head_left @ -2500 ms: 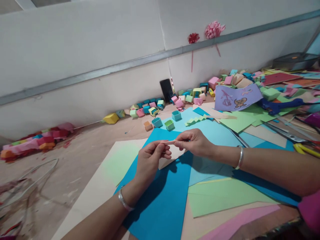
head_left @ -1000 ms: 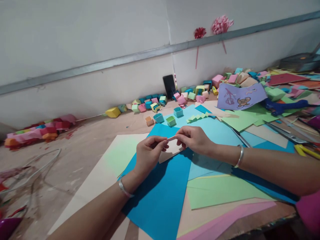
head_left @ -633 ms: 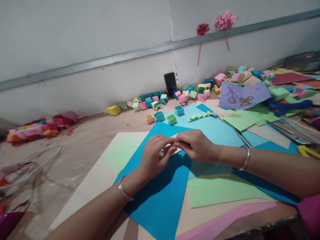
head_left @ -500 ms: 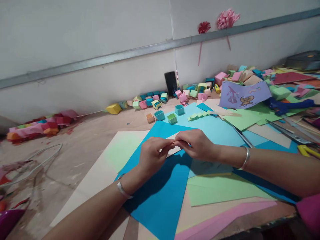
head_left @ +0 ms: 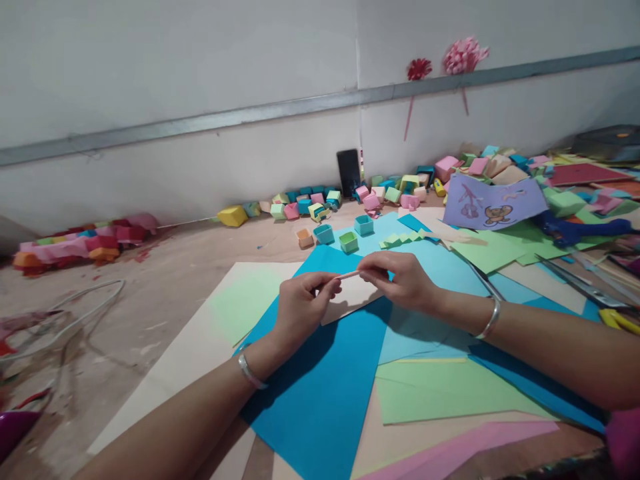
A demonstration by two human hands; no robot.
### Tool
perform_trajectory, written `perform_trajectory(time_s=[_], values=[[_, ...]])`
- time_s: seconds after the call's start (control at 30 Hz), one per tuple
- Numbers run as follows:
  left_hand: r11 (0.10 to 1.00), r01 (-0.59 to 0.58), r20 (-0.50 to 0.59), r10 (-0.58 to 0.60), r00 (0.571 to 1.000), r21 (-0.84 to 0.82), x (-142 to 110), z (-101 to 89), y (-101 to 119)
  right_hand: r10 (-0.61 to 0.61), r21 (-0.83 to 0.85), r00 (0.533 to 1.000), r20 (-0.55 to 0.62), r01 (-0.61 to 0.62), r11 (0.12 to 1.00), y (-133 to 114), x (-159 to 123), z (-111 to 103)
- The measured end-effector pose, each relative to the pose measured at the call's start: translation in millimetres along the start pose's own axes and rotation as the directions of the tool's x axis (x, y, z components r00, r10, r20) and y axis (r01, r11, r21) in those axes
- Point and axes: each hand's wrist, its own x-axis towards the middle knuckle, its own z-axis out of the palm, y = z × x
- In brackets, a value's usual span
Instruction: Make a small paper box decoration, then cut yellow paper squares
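Note:
Between my two hands is a narrow, pale pinkish paper strip (head_left: 349, 274), seen nearly edge-on. My left hand (head_left: 303, 303) pinches its left end between thumb and fingers. At the right end, my right hand (head_left: 400, 279) closes on it with the fingertips. Beneath them a cream piece of paper (head_left: 345, 303) lies on a large blue sheet (head_left: 320, 380). Just beyond the hands stand small open paper boxes: a green one (head_left: 349, 242), a light blue one (head_left: 324, 233), a teal one (head_left: 364, 225) and an orange one (head_left: 305, 238).
A folded green paper strip (head_left: 404, 239) lies right of the boxes. Many small paper boxes line the wall, with a dark phone (head_left: 349, 173) among them. On the right are a purple drawing card (head_left: 495, 202), scissors (head_left: 585, 283) and a blue-handled tool (head_left: 585, 228). A white cable (head_left: 95, 327) lies left.
My hands have drawn slightly apart, so the strip between them now shows. The view has tilted a little upward, and more of the cream paper below is visible.

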Motion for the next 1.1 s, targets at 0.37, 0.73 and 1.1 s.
perform_trajectory(time_s=[0.37,0.73,1.1], values=[[0.954,0.097,-0.081,-0.124,0.989,-0.282,-4,7.2,4,0.15,0.166,0.988,0.041,-0.155,0.974,4,-9,7],[0.957,0.076,-0.053,-0.094,0.994,-0.278,-2,4.9,9,0.012,0.022,1.0,0.004,-0.012,1.0,1,-7,7],[0.975,-0.108,-0.117,0.086,0.989,-0.195,-3,4.5,5,0.332,0.454,0.942,0.059,-0.321,0.831,-3,-2,4]])
